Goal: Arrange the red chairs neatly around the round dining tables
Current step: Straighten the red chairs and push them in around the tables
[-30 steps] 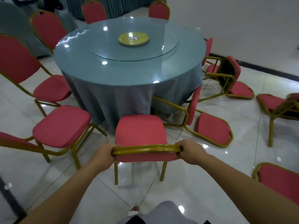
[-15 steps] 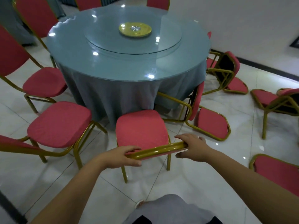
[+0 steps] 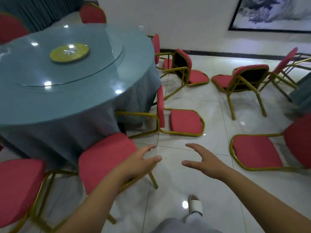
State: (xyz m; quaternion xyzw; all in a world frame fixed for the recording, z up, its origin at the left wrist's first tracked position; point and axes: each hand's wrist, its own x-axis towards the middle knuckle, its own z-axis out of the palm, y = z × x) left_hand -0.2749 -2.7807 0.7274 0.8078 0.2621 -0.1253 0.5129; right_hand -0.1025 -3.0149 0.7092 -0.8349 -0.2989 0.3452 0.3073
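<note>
1. Reaching forward, we hold our left hand and right hand side by side above the glossy tiled floor. The fingers of both are released and spread, grasping nothing, with the thumbs turned toward each other.
2. Our left forearm crosses the rear of the nearest chair, which stands upright with the front of its seat against the cloth of the round desk.
3. A second chair stands upright just beside it, at lower left.
4. On the desk we see a glass turntable with a yellow disc at its centre.
5. Ahead of our hands, a toppled chair lies on its back just beside the desk, backrest flat on the floor, seat on edge, legs pointing at the cloth.
6. Beyond it lies a farther toppled chair, black underside showing, next to a side chair upright at the desk's right edge.
7. At right we see a near-right chair on its back, a black-bottomed chair also overturned, and a tilted chair behind that.
8. Past the desk rise a far chair and a far-left chair.
9. Our white slipper shows at the bottom, and a framed picture hangs on the wall.
</note>
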